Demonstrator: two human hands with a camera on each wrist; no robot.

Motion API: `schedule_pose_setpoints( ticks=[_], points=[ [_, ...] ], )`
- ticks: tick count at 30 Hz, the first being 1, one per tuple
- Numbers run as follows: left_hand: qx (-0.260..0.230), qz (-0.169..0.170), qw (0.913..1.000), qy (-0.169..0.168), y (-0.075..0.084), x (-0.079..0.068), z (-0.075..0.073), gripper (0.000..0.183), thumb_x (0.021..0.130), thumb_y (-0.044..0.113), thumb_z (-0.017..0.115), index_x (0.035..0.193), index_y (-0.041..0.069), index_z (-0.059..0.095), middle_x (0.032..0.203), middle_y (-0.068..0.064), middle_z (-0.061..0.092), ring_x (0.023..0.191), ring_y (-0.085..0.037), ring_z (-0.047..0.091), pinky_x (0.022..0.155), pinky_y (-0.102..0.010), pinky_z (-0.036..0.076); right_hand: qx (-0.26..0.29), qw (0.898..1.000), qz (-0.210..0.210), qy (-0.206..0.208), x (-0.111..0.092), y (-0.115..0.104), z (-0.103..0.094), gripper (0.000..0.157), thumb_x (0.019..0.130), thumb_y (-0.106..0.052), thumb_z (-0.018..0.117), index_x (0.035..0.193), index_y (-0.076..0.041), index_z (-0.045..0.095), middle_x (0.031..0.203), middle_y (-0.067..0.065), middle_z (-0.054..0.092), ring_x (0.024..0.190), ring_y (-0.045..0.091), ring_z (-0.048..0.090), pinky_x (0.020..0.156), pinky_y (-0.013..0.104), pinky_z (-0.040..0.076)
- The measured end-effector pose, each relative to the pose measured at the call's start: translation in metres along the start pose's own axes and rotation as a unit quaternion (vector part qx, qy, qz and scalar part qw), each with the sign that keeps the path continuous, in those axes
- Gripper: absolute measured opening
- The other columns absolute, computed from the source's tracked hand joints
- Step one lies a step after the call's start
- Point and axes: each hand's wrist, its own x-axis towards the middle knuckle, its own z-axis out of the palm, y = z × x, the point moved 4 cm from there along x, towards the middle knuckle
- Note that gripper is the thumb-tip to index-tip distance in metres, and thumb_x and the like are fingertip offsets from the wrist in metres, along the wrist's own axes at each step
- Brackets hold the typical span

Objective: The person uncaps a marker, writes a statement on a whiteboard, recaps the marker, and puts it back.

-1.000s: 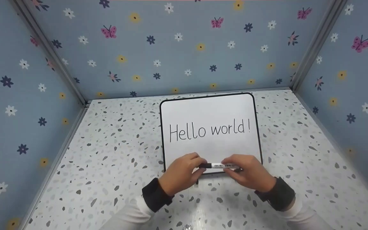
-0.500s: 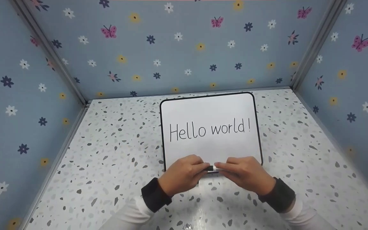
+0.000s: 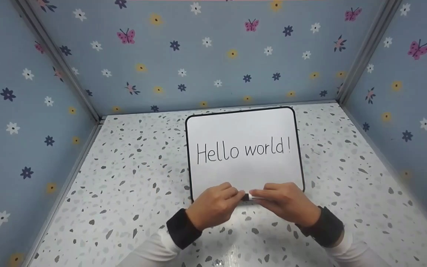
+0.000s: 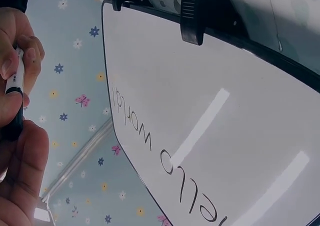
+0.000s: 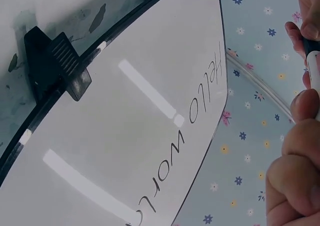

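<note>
Both hands hold one whiteboard marker (image 3: 253, 197) over the near edge of a whiteboard (image 3: 243, 128). My left hand (image 3: 217, 204) pinches its black cap (image 4: 16, 117); my right hand (image 3: 287, 202) grips the white barrel (image 5: 314, 68). Cap and barrel meet with no visible gap between them. Fingers cover most of the marker in the head view. The black-framed board stands propped near the back wall, with "Hello world!" handwritten in black across its middle.
Black clips (image 4: 192, 15) sit along the board's lower edge in the wrist views. A speckled white tabletop (image 3: 135, 178) surrounds the board. Blue flowered panels (image 3: 213, 52) enclose it at the back and both sides, with grey metal strips (image 3: 365, 52) at the corners.
The right hand has slid left along the marker toward the cap, covering the barrel. Both hands have come slightly lower. The left fingers now cover more of the cap.
</note>
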Motion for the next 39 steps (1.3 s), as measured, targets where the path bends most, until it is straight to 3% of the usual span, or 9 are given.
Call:
schedule_pose_setpoints(
  ticks=[9, 13, 18, 25, 29, 34, 37, 39],
  points=[
    [0.013, 0.0, 0.9999, -0.001, 0.003, -0.003, 0.002, 0.021, 0.083, 0.002, 0.082, 0.104, 0.001, 0.081, 0.083, -0.001, 0.071, 0.071, -0.012, 0.064, 0.062, -0.018, 0.057, -0.007, 1.0, 0.013, -0.018, -0.002, -0.002, 0.003, 0.034, 0.082, -0.002, 0.089, 0.114, -0.012, 0.083, 0.076, -0.005, 0.069, 0.056, -0.001, 0.047, 0.051, 0.009, 0.038],
    [0.001, -0.021, 0.9998, 0.001, 0.0, -0.004, 0.004, 0.02, 0.084, 0.004, 0.082, 0.103, 0.004, 0.079, 0.084, -0.001, 0.069, 0.069, -0.012, 0.062, 0.059, -0.018, 0.055, -0.025, 0.999, 0.021, -0.03, 0.0, -0.003, 0.002, 0.03, 0.083, -0.005, 0.089, 0.111, -0.011, 0.08, 0.077, -0.006, 0.068, 0.058, -0.001, 0.048, 0.051, 0.011, 0.042],
    [-0.012, -0.048, 0.9987, 0.005, -0.003, -0.005, 0.004, 0.019, 0.088, 0.007, 0.081, 0.106, 0.007, 0.08, 0.086, 0.0, 0.072, 0.069, -0.011, 0.064, 0.057, -0.019, 0.055, -0.044, 0.998, 0.014, -0.037, 0.0, -0.003, -0.001, 0.027, 0.085, -0.002, 0.08, 0.11, -0.011, 0.078, 0.075, -0.007, 0.066, 0.059, -0.003, 0.045, 0.052, 0.011, 0.042],
    [-0.027, -0.101, 0.9944, 0.015, -0.009, -0.006, 0.004, 0.028, 0.09, 0.011, 0.084, 0.117, 0.006, 0.081, 0.099, -0.004, 0.079, 0.083, -0.015, 0.074, 0.07, -0.022, 0.063, -0.081, 0.996, 0.024, -0.013, 0.002, 0.003, -0.005, 0.02, 0.085, -0.004, 0.076, 0.103, -0.012, 0.077, 0.079, -0.006, 0.071, 0.065, 0.005, 0.049, 0.055, 0.017, 0.04],
    [-0.043, -0.139, 0.9883, 0.044, -0.018, -0.009, -0.001, 0.039, 0.089, 0.011, 0.087, 0.125, 0.002, 0.077, 0.106, -0.008, 0.078, 0.092, -0.019, 0.077, 0.079, -0.026, 0.066, -0.081, 0.995, 0.053, 0.007, 0.0, 0.014, -0.016, 0.019, 0.088, -0.002, 0.076, 0.106, -0.01, 0.078, 0.083, -0.005, 0.074, 0.069, 0.008, 0.045, 0.058, 0.019, 0.038],
    [-0.046, -0.172, 0.9806, 0.081, -0.032, -0.018, -0.007, 0.037, 0.088, 0.008, 0.087, 0.122, 0.0, 0.076, 0.104, -0.01, 0.076, 0.095, -0.023, 0.076, 0.082, -0.03, 0.066, -0.075, 0.991, 0.108, 0.039, -0.009, 0.038, -0.041, 0.022, 0.089, 0.006, 0.077, 0.109, -0.001, 0.076, 0.083, 0.001, 0.07, 0.07, 0.006, 0.049, 0.06, 0.017, 0.041],
    [-0.04, -0.188, 0.9768, 0.095, -0.041, -0.024, -0.011, 0.033, 0.088, 0.005, 0.085, 0.119, -0.001, 0.076, 0.104, -0.011, 0.075, 0.095, -0.024, 0.075, 0.08, -0.031, 0.066, -0.068, 0.981, 0.172, 0.058, -0.016, 0.057, -0.058, 0.021, 0.091, 0.008, 0.076, 0.111, 0.003, 0.074, 0.08, 0.001, 0.068, 0.066, 0.004, 0.05, 0.057, 0.016, 0.042],
    [-0.035, -0.2, 0.9742, 0.098, -0.047, -0.029, -0.014, 0.031, 0.089, 0.004, 0.084, 0.118, -0.001, 0.075, 0.104, -0.011, 0.075, 0.094, -0.024, 0.075, 0.079, -0.032, 0.066, -0.071, 0.969, 0.222, 0.075, -0.023, 0.07, -0.068, 0.019, 0.092, 0.008, 0.077, 0.111, 0.004, 0.073, 0.077, 0.0, 0.068, 0.062, 0.002, 0.049, 0.054, 0.015, 0.04]
  ],
)
